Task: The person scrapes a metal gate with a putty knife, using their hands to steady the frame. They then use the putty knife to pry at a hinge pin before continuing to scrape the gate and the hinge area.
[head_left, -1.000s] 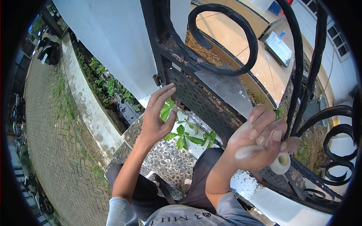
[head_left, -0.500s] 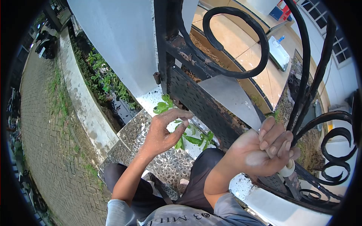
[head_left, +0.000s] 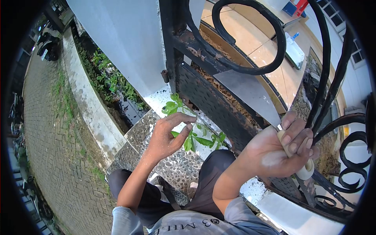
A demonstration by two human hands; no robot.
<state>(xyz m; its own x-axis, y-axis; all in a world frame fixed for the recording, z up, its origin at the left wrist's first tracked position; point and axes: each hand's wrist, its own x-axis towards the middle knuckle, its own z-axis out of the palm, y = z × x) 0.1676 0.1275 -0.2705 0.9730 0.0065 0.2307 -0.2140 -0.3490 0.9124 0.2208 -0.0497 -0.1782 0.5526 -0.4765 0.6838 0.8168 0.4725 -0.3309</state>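
My right hand (head_left: 284, 150) is closed around the cream handle of a putty knife (head_left: 250, 92). The broad grey blade points up and left, its wide edge right at the rusty, paint-chipped bar of a black metal gate (head_left: 207, 96). Bent and dusty, my left hand (head_left: 166, 135) hovers in front of the gate's lower panel, with a gap between thumb and forefinger and nothing in it. Just behind its fingertips, a green leafy plant (head_left: 170, 106) grows along the white-spattered ledge.
Black scrolled ironwork (head_left: 282, 39) curls above and right of my hands. Beyond the gate, a paint tray (head_left: 293, 51) with a blue-handled tool sits on tan tiles. A white wall panel (head_left: 121, 43) rises at left, above a planted ditch. Pebbled paving (head_left: 172, 172) lies below me.
My right hand has turned slightly and moved a little right, showing more of the handle. The blade has shifted along the gate bar. My left hand keeps nearly the same pose.
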